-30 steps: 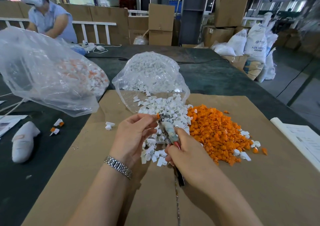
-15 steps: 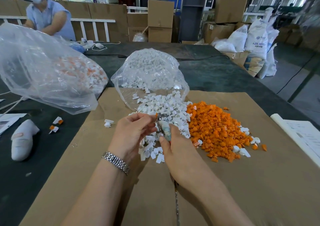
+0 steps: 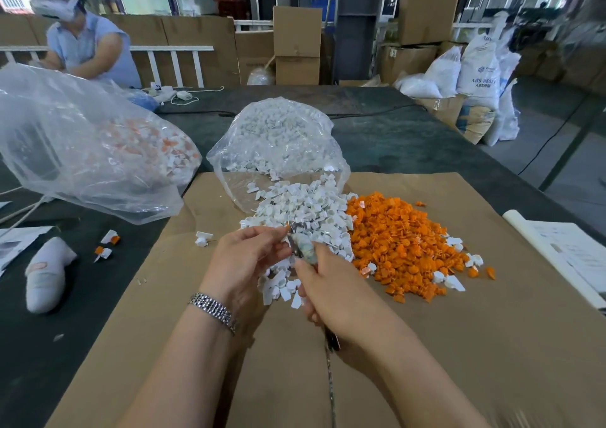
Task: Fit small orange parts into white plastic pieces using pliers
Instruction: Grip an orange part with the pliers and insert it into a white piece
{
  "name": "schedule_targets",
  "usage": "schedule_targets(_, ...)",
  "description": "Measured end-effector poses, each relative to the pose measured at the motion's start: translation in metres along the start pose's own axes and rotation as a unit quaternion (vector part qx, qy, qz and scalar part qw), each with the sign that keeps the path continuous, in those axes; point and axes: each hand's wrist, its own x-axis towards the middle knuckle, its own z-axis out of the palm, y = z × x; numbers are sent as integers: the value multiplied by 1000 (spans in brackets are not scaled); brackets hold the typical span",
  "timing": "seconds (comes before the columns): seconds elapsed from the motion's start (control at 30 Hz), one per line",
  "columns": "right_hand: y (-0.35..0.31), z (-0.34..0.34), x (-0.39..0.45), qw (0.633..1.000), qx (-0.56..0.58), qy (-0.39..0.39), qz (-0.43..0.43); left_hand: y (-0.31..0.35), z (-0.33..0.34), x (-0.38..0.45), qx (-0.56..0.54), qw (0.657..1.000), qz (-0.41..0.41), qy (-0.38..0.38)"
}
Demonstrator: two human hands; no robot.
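Kept pliers [image 3: 303,247] gripped in right hand [image 3: 331,291], nose still at left hand [image 3: 244,258] fingers [image 3: 269,234] pinching a half-hidden piece; pressing probably continued.

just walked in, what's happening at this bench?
A person is assembling parts over brown cardboard. The right hand grips pliers, whose tip meets a small piece pinched in the left hand. Behind the hands lie a white pile spilling from a clear bag and an orange pile to its right.
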Motion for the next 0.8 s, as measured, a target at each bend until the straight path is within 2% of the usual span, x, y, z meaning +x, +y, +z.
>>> schedule_targets(0.07, -1, -13, -1, 997, 72, -11, 15, 3, -2, -2, -8, 1000, -4, 2)
schedule_targets(0.17, 8, -33, -4, 997, 71, 17, 9, 10, -4, -8, 5, 1000, 7, -8)
schedule_targets(0.3, 33, -60, 3, 987, -79, 138, 9, 23, -2, -21, 88, 995, 43, -10)
schedule_targets(0.43, 59, -69, 16, 926, -284, 236, 82, 25, -2, -34, 148, 986, 74, 3)
schedule_targets(0.53, 74, -69, 22, 902, -320, 276, 91, 19, -15, -38, 229, 966, 91, 83)
schedule_targets(0.67, 81, -66, 26, 881, -363, 293, 80, 17, -47, -37, 342, 909, 109, 211)
schedule_targets(0.8, 81, -64, 26, 903, -324, 271, 80, 28, -78, -39, 418, 850, 104, 301)
